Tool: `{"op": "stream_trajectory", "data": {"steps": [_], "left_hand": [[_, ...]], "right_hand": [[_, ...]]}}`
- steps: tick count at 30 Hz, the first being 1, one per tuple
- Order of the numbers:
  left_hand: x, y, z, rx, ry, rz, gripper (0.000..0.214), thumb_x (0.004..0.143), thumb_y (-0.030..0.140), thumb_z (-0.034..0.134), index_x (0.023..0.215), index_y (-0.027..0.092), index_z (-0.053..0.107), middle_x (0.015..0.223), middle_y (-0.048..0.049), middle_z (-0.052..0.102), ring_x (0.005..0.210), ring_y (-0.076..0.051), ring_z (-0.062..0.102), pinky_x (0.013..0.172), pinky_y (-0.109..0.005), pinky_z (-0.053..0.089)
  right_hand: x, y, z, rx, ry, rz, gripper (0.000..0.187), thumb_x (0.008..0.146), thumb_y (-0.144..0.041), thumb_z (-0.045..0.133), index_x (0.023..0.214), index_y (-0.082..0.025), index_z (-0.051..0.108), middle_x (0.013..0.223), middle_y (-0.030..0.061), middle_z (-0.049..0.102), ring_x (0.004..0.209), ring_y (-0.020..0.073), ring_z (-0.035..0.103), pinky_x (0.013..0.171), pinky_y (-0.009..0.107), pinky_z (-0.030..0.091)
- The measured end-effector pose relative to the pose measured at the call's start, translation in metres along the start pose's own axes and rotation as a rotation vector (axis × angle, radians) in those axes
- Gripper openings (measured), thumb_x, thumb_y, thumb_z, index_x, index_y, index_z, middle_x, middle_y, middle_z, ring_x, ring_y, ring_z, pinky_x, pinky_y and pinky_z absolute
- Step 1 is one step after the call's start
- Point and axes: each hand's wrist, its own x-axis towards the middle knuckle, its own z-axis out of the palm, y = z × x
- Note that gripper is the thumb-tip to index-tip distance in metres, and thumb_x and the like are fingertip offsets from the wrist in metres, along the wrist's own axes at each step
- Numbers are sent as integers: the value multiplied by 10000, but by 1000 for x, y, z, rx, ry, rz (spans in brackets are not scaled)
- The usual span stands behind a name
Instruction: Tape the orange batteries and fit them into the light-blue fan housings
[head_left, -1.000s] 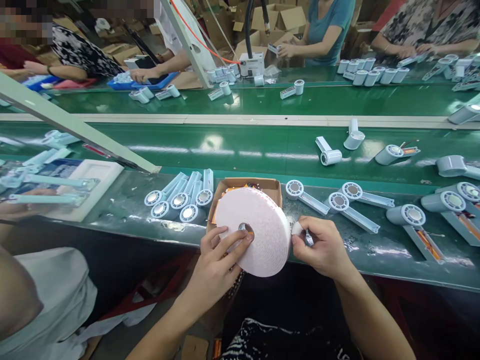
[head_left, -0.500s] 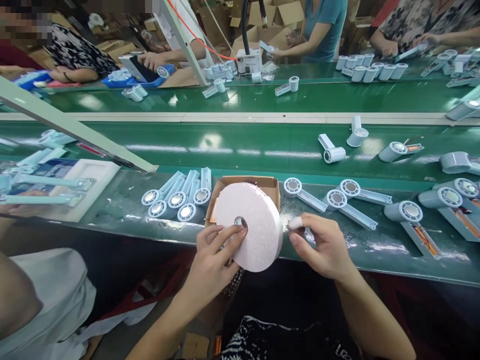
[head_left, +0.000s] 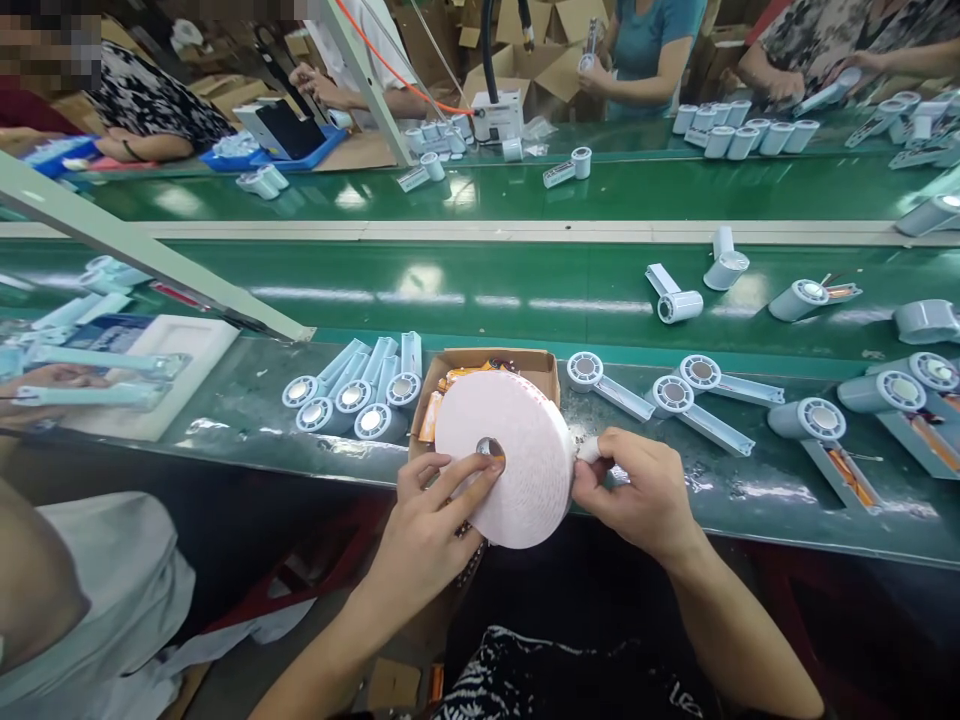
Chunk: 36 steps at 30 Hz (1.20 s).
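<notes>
A large roll of white tape stands tilted in front of me, its flat side toward me. My left hand grips it from the left, with fingertips at the core hole and the thumb out of sight behind. At the roll's right rim, my right hand pinches the tape between thumb and index finger; the pinched bit itself is too small to see clearly. A white cover wraps that index fingertip. Behind the roll sits a cardboard box holding orange-wrapped parts, partly hidden.
Pale blue handheld fan bodies lie in a cluster left of the box, and several more lie to the right. A green conveyor belt carries others beyond the bench. A slanted metal post crosses at left. Co-workers sit opposite and at left.
My right thumb and index finger have closed at the roll's rim. The roll has shifted slightly right and down, showing more of the box's contents. Fan bodies on the near belt moved right.
</notes>
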Motion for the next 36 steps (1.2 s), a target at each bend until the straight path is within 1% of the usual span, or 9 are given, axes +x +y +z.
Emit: {"op": "stream_trajectory", "data": {"steps": [3, 7, 12, 14, 24, 28, 32, 34, 36], "left_hand": [[-1, -9, -3, 5, -9, -49, 568, 823, 64, 643, 1370, 219, 632, 1294, -99, 705, 1093, -313, 488, 969, -457, 464], [-1, -19, -10, 69, 8, -60, 528, 867, 127, 657, 1388, 190, 598, 1326, -142, 678, 1117, -324, 487, 993, -492, 456], [0, -8, -7, 37, 45, -41, 509, 881, 60, 633, 1368, 207, 606, 1288, -121, 700, 1154, -311, 486, 1001, -456, 446], [0, -4, -5, 34, 64, -41, 526, 866, 30, 616, 1360, 211, 619, 1277, -115, 706, 1155, -309, 487, 988, -441, 446], [0, 2, -5, 35, 38, -28, 489, 880, 16, 625, 1331, 206, 631, 1248, -99, 714, 1133, -307, 486, 988, -430, 426], [0, 0, -3, 46, 40, -32, 524, 874, 31, 620, 1366, 210, 596, 1267, -112, 688, 1153, -319, 475, 985, -443, 438], [-1, -1, 0, 49, 61, -89, 565, 861, 136, 680, 1407, 200, 547, 1284, -144, 646, 1167, -333, 458, 995, -481, 459], [-1, 2, 2, 23, 44, -135, 660, 811, 201, 730, 1435, 196, 514, 1291, -151, 618, 1171, -340, 449, 1006, -509, 469], [0, 6, 5, -23, 27, -171, 747, 763, 250, 777, 1449, 201, 488, 1295, -148, 593, 1182, -344, 444, 1022, -530, 475]], "right_hand": [[-14, -14, -4, -45, 1, -213, 196, 818, -66, 597, 745, -239, 542, 590, -20, 559, 536, 136, 487, 491, 290, 398], [-31, -29, -10, 196, -142, -407, 167, 798, -67, 635, 875, -209, 596, 650, 11, 611, 572, 163, 538, 506, 324, 441], [-19, -15, -9, 240, -88, -26, 123, 949, -109, 554, 929, -216, 611, 730, 12, 656, 633, 145, 609, 578, 268, 492], [-12, -8, -7, 241, -60, 44, 111, 990, -146, 555, 961, -216, 636, 735, 1, 654, 638, 136, 610, 595, 253, 493], [-9, -1, 1, 293, -65, 172, 108, 961, -180, 661, 856, -205, 666, 676, -32, 615, 598, 106, 557, 573, 235, 428], [-12, 2, 1, 337, -91, 185, 152, 931, -159, 635, 797, -209, 586, 667, -41, 588, 589, 100, 532, 577, 230, 416], [-19, 5, 5, 357, -128, 181, 367, 978, -181, 611, 664, -209, 424, 565, -62, 458, 515, 85, 413, 522, 235, 317], [-24, 5, 9, 390, -103, 176, 388, 982, -180, 632, 666, -209, 410, 599, -51, 483, 550, 94, 450, 547, 237, 345], [-30, 3, 14, 446, -91, 184, 256, 978, -178, 658, 765, -214, 522, 726, -20, 589, 660, 120, 555, 624, 246, 431]]}}
